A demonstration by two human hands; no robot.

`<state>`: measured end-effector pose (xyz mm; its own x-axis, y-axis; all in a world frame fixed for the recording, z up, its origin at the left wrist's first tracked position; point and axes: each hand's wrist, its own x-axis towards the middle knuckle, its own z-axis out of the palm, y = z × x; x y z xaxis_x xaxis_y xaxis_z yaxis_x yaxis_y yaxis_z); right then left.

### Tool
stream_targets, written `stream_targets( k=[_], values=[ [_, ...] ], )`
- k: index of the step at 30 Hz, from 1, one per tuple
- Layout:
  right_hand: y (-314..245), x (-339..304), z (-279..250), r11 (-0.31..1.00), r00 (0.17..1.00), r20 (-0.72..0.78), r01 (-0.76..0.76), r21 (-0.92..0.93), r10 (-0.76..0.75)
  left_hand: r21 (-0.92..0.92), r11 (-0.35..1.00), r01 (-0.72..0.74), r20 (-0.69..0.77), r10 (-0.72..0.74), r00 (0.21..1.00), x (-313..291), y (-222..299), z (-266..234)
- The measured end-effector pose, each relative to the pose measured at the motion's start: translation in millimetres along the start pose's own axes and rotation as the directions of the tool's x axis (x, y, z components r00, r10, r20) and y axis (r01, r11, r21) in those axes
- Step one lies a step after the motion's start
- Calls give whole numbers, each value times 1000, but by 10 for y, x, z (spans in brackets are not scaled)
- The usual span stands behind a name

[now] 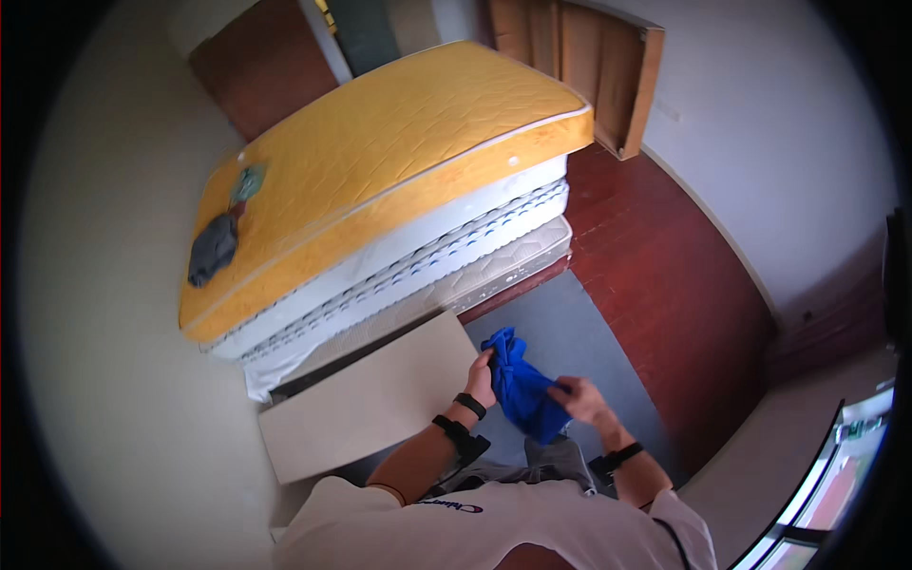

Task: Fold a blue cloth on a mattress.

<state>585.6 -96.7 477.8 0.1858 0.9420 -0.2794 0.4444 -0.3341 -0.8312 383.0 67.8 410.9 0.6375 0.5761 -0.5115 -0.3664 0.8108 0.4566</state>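
A bright blue cloth (525,391), perhaps a garment, hangs bunched in front of my body. My left hand (482,381) is closed on its upper left part, where the fabric gathers in folds. At the cloth's right edge, the fingers of my right hand (582,400) are closed on the fabric; this hand is slightly blurred. The lower part of the cloth droops between my hands, above my grey trouser legs (551,458). Exactly what kind of cloth item it is, I cannot tell.
A stack of mattresses with a yellow one (408,142) on top stands ahead. A dark grey cloth bundle (214,249) and a greenish item (249,182) lie on it. A beige panel (370,399) is at left, a grey mat (594,337) underfoot, a wooden cabinet (608,71) at far right.
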Motion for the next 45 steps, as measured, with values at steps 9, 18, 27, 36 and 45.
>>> stream_targets(
  k=[9, 18, 27, 36, 45],
  values=[
    [781, 620, -1260, 609, 931, -254, 44, 792, 263, 224, 966, -129, 2, 131, 991, 709, -247, 1178],
    [202, 2033, -1159, 957, 998, 26, -60, 284, 55, 67, 957, -281, -202, 288, 936, 1442, 616, 904],
    [-1236, 4232, -1781, 964, 939, 220, 250, 95, -265, 20, 761, -648, -418, 595, 687, 2018, 2720, 755],
    [-2932, 6167, -1561, 693, 838, -17, 439, -572, -545, 441, 424, -791, -361, 891, 277, 2460, 4833, 700],
    [-2319, 6863, -607, 349, 665, 251, 630, -693, -703, 888, -415, 198, 316, 863, 394, 3533, 4445, 875]
  ],
)
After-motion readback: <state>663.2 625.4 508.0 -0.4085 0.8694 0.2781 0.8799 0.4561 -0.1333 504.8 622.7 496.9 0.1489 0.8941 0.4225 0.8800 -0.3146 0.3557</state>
